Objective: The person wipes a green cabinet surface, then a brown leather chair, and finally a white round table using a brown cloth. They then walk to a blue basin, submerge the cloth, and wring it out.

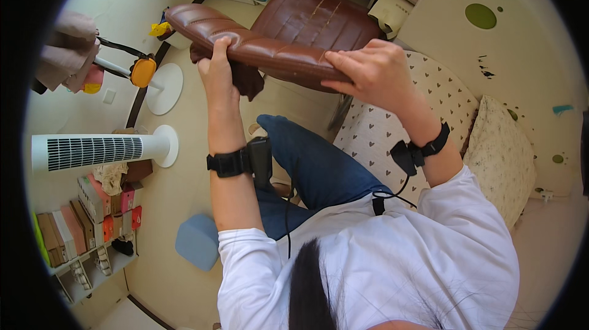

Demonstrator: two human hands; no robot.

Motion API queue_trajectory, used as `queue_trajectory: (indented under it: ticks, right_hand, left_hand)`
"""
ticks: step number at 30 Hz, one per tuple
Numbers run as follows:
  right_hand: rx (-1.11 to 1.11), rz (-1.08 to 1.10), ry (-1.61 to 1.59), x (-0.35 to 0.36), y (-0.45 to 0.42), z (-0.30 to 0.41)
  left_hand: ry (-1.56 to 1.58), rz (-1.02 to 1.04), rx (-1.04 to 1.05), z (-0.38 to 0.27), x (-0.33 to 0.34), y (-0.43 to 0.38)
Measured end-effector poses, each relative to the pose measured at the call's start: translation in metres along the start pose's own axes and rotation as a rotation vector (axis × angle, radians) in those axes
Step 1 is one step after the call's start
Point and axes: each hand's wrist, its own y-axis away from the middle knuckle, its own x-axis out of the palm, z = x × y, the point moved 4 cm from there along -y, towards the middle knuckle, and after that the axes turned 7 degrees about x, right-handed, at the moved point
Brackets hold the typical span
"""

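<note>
A brown padded leather chair backrest (276, 51) runs across the view in front of me, its seat (317, 19) lying beyond it. My left hand (218, 65) grips the near side of the backrest, thumb pressed on the stitched padding. Bunched dark brown cloth (247, 79) hangs at that hand, below the padding; whether the hidden fingers hold it too is unclear. At the right end of the backrest, my right hand (375, 72) clasps the edge with thumb and fingers.
A bed with a heart-patterned sheet (368, 132) and a pillow (499, 160) lies to the right. Leftward stand a white tower fan (101, 150), a coat stand base (164, 88) and a shelf with boxes (87, 265). A blue stool (198, 241) is on the floor.
</note>
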Motion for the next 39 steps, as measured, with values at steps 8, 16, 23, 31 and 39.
queue_trajectory:
  ticks: [8,16,23,31,39]
  right_hand:
    - [-0.044,-0.008,0.004,0.004,-0.002,-0.011]
    - [-0.024,-0.102,0.037,0.029,-0.028,-0.025]
    - [0.002,-0.068,0.069,0.063,-0.066,-0.026]
    - [0.023,-0.156,0.039,0.06,-0.065,-0.015]
    - [0.094,-0.142,0.072,0.06,-0.067,-0.017]
  left_hand:
    - [-0.052,-0.112,0.077,-0.01,0.009,-0.002]
    - [-0.063,-0.122,0.16,0.0,0.011,-0.053]
    - [-0.101,-0.107,0.065,-0.001,-0.001,-0.101]
    - [-0.244,-0.178,0.119,0.02,-0.01,-0.11]
    - [-0.07,-0.177,0.086,0.032,-0.025,-0.073]
